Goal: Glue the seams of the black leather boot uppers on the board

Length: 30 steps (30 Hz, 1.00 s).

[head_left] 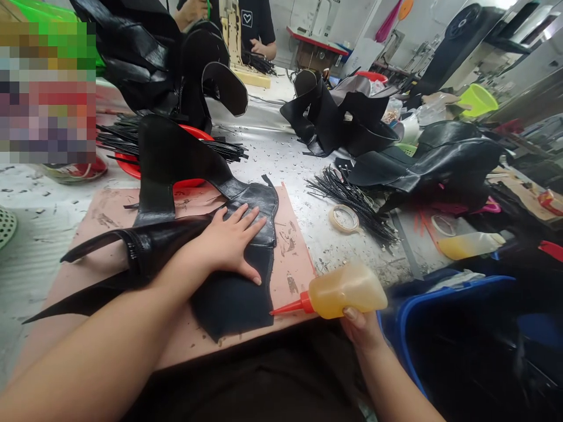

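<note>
My left hand (235, 237) lies flat with fingers spread on a black leather piece (240, 293), pressing it against a pink board (290, 234). The piece looks like a shoe or boot upper, and part of it arches up at the back. In my right hand (363, 328) is a squeeze bottle (347, 290) of yellow liquid, probably glue, tipped on its side. Its red nozzle points left, and the tip is at the right edge of the leather, near the lower corner. My fingers are partly hidden behind the bottle.
A tape roll (343, 218) lies beside a bundle of thin black strips (352, 202). More black leather pieces (422, 158) are heaped at the right and back. A second bottle (470, 245) rests near a blue bin (409, 316). Across the table is another person (259, 29).
</note>
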### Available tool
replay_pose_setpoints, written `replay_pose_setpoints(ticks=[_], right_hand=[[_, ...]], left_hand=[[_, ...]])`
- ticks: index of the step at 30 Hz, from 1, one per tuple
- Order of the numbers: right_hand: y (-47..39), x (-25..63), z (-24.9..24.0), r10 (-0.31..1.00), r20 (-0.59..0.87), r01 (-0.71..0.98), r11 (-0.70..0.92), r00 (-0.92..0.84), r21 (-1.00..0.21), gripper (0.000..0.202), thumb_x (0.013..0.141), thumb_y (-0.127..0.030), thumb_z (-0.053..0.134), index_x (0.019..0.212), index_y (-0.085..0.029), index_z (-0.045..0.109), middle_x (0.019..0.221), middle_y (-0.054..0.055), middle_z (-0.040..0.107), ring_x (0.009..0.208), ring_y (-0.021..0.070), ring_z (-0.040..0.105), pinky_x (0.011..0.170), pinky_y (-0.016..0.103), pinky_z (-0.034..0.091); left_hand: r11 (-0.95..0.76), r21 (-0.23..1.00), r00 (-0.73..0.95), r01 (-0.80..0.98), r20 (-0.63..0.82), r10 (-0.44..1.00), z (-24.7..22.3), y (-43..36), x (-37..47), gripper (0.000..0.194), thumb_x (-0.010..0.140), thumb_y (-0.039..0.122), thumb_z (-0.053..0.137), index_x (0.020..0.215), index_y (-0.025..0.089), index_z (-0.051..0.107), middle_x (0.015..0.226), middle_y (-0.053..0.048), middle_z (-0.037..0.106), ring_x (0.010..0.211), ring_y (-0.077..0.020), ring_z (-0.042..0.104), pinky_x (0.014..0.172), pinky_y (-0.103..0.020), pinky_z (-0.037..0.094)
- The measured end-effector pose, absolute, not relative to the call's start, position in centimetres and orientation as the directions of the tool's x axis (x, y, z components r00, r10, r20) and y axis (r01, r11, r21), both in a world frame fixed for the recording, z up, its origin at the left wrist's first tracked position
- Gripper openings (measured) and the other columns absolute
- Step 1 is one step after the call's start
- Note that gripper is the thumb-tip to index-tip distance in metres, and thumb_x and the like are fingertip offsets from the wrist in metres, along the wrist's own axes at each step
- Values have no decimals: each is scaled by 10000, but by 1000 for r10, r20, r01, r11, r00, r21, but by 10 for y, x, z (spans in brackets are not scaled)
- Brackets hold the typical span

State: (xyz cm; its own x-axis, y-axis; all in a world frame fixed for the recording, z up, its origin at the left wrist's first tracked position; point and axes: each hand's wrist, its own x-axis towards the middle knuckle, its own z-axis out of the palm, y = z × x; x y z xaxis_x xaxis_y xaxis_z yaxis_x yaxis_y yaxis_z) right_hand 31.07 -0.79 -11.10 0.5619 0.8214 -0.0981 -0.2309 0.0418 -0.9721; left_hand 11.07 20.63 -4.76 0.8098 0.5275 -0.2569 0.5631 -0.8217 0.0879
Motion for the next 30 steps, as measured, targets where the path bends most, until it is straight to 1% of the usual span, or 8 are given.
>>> replay_pose_setpoints(ticks=[5, 9, 14, 17, 20, 25, 28, 30], right_hand=[[-17, 301, -102, 823, -130, -269, 28, 552, -963, 453, 492, -394, 794, 877, -224, 627, 777, 21, 663, 740, 224, 608, 697, 393, 516], [-23, 299, -101, 805, -188, -357, 32, 563, -933, 491, 497, -451, 775, 909, -229, 627, 808, 39, 672, 737, 230, 620, 683, 397, 529], [-10, 313, -85, 827, -362, -630, -12, 431, -777, 455, 561, -587, 676, 839, -232, 623, 744, 25, 656, 530, 135, 563, 397, 226, 470], [7, 324, -73, 889, -394, -765, -82, 234, -639, 472, 602, -613, 622, 788, -179, 617, 625, -1, 588, 399, 56, 429, 329, 153, 393], [23, 328, -71, 913, -358, -808, -56, 197, -586, 446, 571, -581, 654, 718, -163, 602, 560, -32, 531, 384, 32, 400, 333, 121, 375], [25, 331, -78, 902, -358, -778, -40, 242, -627, 509, 526, -662, 620, 647, -168, 610, 556, 10, 575, 397, 72, 446, 342, 180, 393], [10, 332, -78, 897, -342, -719, -41, 280, -694, 526, 534, -699, 590, 598, -177, 605, 532, 32, 587, 401, 107, 473, 343, 219, 401], [-2, 328, -73, 909, -254, -637, 17, 332, -771, 536, 567, -714, 560, 598, -181, 607, 524, 40, 595, 400, 122, 485, 341, 233, 401]], left_hand=[[-825, 98, 818, 556, -239, 523, -50, 207, 110, 1249, 432, 805, 552, 1408, 163, 107, 1478, -127, 35, 1331, -374, -1, 1010, -578, -4], [-824, 106, 819, 556, -242, 521, -49, 207, 110, 1243, 437, 806, 547, 1408, 165, 111, 1479, -123, 39, 1331, -373, -1, 1013, -571, -12], [-822, 87, 813, 563, -238, 531, -47, 206, 109, 1193, 471, 784, 558, 1405, 174, 135, 1476, -124, 70, 1338, -350, 14, 1027, -546, -4], [-818, 61, 814, 572, -161, 558, -45, 202, 107, 984, 625, 748, 480, 1391, 193, 209, 1467, -96, 160, 1339, -316, 98, 1047, -502, 52], [-753, -16, 753, 657, -33, 657, -39, 193, 106, 635, 849, 555, 332, 1353, 168, 323, 1424, -95, 300, 1308, -257, 248, 1048, -406, 166], [-577, -122, 587, 808, 75, 806, -34, 173, 107, 532, 890, 318, 270, 1253, -38, 424, 1267, -305, 434, 1184, -397, 405, 950, -509, 270], [-566, -142, 578, 812, 58, 814, -37, 166, 103, 504, 873, 299, 295, 1249, 3, 452, 1235, -287, 478, 1140, -416, 447, 912, -548, 297], [-604, -143, 615, 784, 49, 787, -40, 162, 97, 491, 870, 301, 309, 1272, 53, 444, 1255, -251, 477, 1167, -397, 430, 932, -543, 293]])
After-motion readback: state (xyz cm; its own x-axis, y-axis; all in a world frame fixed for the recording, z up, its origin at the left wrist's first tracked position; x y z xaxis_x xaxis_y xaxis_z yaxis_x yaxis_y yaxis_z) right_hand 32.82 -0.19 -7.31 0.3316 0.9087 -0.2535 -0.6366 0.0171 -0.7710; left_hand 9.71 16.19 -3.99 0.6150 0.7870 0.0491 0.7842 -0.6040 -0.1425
